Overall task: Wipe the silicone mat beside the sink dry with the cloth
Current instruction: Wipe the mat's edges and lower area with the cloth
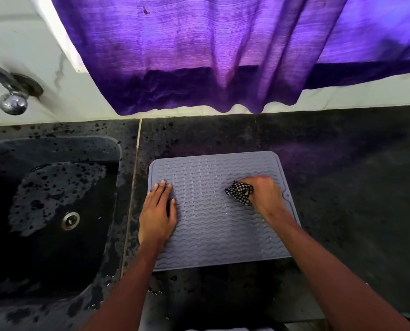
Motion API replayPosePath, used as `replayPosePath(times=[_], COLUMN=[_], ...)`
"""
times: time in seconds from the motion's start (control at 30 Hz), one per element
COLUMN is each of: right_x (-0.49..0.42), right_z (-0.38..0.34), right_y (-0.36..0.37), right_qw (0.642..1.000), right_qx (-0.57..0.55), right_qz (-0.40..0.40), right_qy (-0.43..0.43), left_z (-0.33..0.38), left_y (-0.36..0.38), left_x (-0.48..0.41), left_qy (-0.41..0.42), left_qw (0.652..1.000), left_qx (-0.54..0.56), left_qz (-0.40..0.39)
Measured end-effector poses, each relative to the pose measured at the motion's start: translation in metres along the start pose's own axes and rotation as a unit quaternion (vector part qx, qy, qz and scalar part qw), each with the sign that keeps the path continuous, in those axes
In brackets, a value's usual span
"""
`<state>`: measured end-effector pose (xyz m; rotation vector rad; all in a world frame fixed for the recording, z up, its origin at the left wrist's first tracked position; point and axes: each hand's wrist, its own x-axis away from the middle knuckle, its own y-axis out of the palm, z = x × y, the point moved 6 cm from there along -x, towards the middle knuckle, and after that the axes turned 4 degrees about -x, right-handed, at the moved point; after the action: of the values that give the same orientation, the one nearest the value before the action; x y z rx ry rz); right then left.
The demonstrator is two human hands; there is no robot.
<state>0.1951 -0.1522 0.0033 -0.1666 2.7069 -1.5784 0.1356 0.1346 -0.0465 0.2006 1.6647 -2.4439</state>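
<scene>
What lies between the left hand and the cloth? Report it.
Only bare silicone mat between left hand and cloth, seen in the head view.

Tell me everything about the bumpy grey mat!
The mat is grey-blue, silicone-looking, squarish with rounded corners, a raised rim and wavy ridges. A small holed tab sticks from its right edge. It lies flat on the dark counter beside the sink. The left hand rests flat on it; the right hand presses a checked cloth onto it.

Dark speckled countertop [342, 163] — grey silicone mat [211, 235] flat on it, sink [56, 149] alongside
</scene>
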Motion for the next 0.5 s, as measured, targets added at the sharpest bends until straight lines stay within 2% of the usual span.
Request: replayPosePath(times=[0.1,0.27,0.43,0.5], right_x=[-0.003,0.003,-0.003,-0.005], right_z=[0.011,0.030,0.041,0.043], right_y=[-0.004,-0.022,-0.021,-0.027], right_qw=[1.000,0.999,0.999,0.999], right_qx=[-0.019,-0.004,-0.035,-0.041], right_qz=[0.001,0.038,0.000,0.010], right_qy=[0.013,-0.018,-0.004,-0.005], left_z=[0.000,-0.001,0.000,-0.001], left_y=[-0.001,0.001,0.000,0.000], left_x=[0.000,0.000,0.000,0.000], left_qy=[0.002,0.001,-0.002,-0.006], left_qw=[1.000,1.000,1.000,1.000], left_qx=[0.003,0.007,0.015,0.017], left_qz=[0.003,0.008,0.009,0.006])
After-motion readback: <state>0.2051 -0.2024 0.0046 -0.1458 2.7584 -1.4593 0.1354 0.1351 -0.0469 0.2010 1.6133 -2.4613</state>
